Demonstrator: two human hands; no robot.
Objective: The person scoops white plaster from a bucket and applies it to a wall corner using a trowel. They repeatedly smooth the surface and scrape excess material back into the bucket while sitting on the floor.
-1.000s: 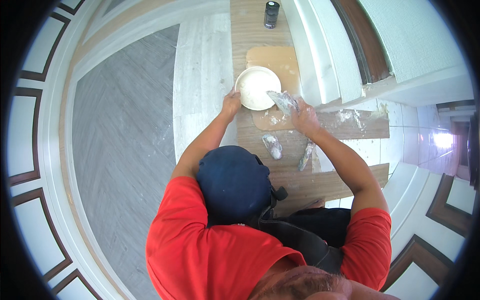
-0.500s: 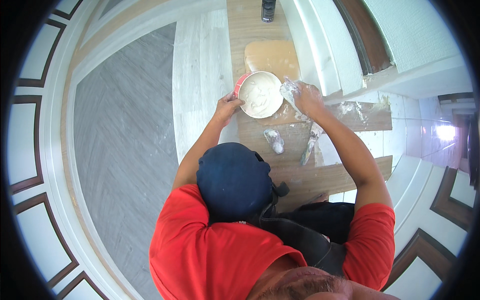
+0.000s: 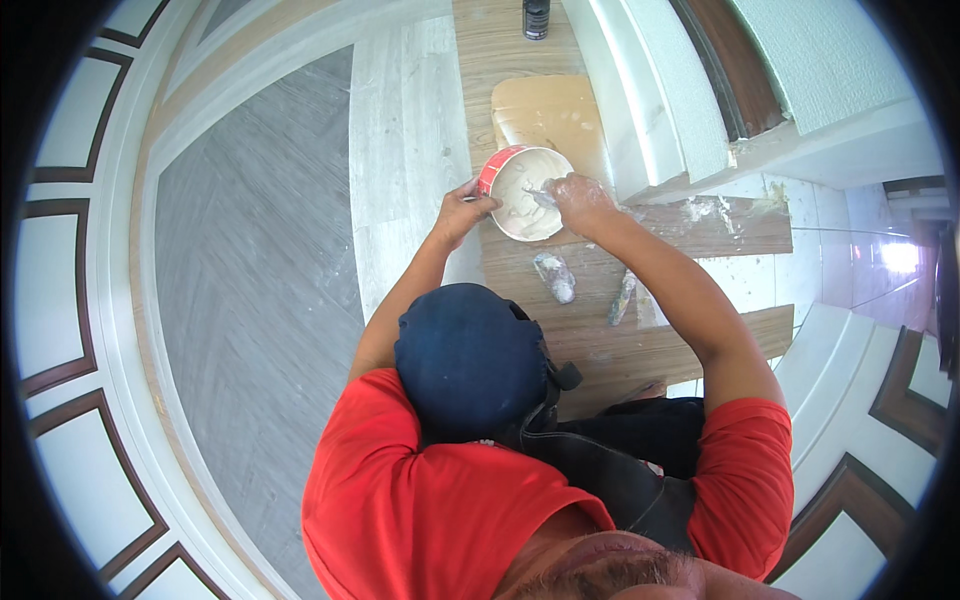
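My left hand [image 3: 466,212] grips a round tub [image 3: 490,170] with a red outside, thumb over its rim. White paste [image 3: 522,208] lies smeared inside, and the tub tips slightly toward my right. Closed around a paste-covered putty knife, my right hand [image 3: 585,205] is at the tub's right rim. The knife's flat blade [image 3: 541,194] dips into the paste; the handle is mostly hidden by my fingers. Below the tub, a paste-smeared, rounded object [image 3: 554,277] lies on the wood-look boards. A narrow smeared tool [image 3: 622,298] lies near my right forearm.
A tan, rounded board [image 3: 545,110] lies beyond the tub, with a dark can [image 3: 536,18] farther back. White door trim [image 3: 640,110] stands to the right. Grey flooring [image 3: 250,250] spreads at left. A dark blue rounded cloth-covered thing [image 3: 470,360] is in front of my chest.
My right hand has moved left, bringing the putty knife from beside the tub into the paste. The tub has tilted, and my left hand still holds it.
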